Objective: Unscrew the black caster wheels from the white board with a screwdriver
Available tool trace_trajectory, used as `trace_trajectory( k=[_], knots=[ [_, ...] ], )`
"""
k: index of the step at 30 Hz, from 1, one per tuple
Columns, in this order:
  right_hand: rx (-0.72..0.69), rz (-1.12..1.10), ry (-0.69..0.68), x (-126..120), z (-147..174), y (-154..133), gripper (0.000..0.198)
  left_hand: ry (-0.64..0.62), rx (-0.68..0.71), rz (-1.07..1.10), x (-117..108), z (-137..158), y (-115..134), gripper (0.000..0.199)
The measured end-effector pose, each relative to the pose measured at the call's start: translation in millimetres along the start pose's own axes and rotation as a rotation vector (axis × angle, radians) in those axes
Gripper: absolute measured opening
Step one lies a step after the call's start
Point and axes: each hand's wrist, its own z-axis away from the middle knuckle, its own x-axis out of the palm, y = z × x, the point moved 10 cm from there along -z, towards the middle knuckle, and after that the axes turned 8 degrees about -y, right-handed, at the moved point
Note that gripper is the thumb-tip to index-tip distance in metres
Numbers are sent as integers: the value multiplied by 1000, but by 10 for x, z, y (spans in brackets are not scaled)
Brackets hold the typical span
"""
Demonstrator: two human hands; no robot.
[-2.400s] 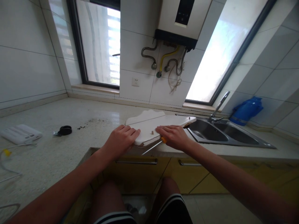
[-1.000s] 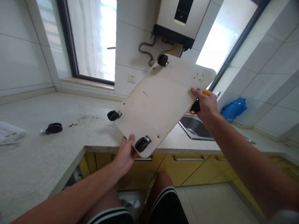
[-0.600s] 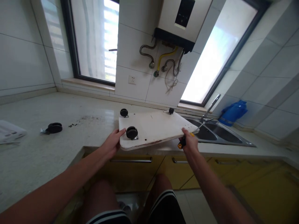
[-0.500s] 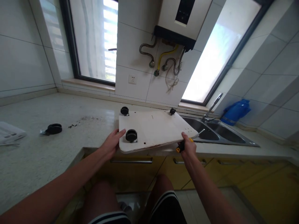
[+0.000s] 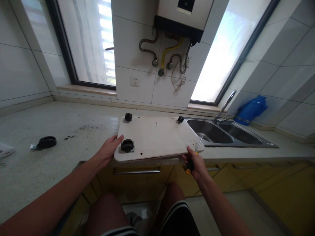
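A white board point(image 5: 152, 136) with rounded corners lies between my hands, over the front of the counter. Black caster wheels stand on three of its corners: a near-left caster point(image 5: 127, 145), a far-left caster point(image 5: 128, 117) and a far-right caster point(image 5: 180, 119). The near-right corner shows only small holes. My left hand point(image 5: 110, 149) grips the left edge, thumb on top. With my right hand point(image 5: 194, 160) I hold a black and yellow screwdriver point(image 5: 190, 165), its shaft pointing up, while the thumb presses on the board's near-right edge.
A loose caster point(image 5: 46, 142) lies on the counter point(image 5: 73, 111) at left, near dark crumbs point(image 5: 86, 128). At right are a double sink point(image 5: 211, 131), a faucet point(image 5: 223, 108) and a blue bag-like item point(image 5: 251, 109). Yellow drawers point(image 5: 137, 183) sit below the counter edge.
The board has shifted slightly left and turned a little, with both hands still on it. The screwdriver's shaft has swung to a steeper angle. The camera view has shifted too.
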Motion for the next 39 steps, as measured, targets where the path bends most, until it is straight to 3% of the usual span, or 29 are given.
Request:
trace_trajectory(
  k=[6,13,16,21,23,27,29,32,35,39],
  knots=[
    [101,171,-176,135,8,88,29,107,145,-138,-204,-329,210,33],
    [92,317,-260,229,-52,43,26,84,234,-209,-282,-526,253,65],
    [72,367,-302,251,-33,15,28,58,269,-373,-302,-582,266,75],
    [31,397,-357,317,3,35,31,212,478,-674,-404,-446,523,76],
    [19,393,-367,342,-9,38,35,142,581,-717,-311,-305,573,76],
    [17,409,-414,428,-35,-2,41,-144,699,-905,43,23,454,63],
    [22,433,-459,496,-9,-51,44,-178,724,-995,131,129,388,58],
    [30,475,-552,640,96,-154,46,-157,727,-1028,157,153,347,49],
    [11,480,-657,880,212,-294,42,-145,707,-1005,131,117,331,53],
    [-113,605,-832,1463,283,-541,54,-145,674,-989,87,102,322,62]
  ],
)
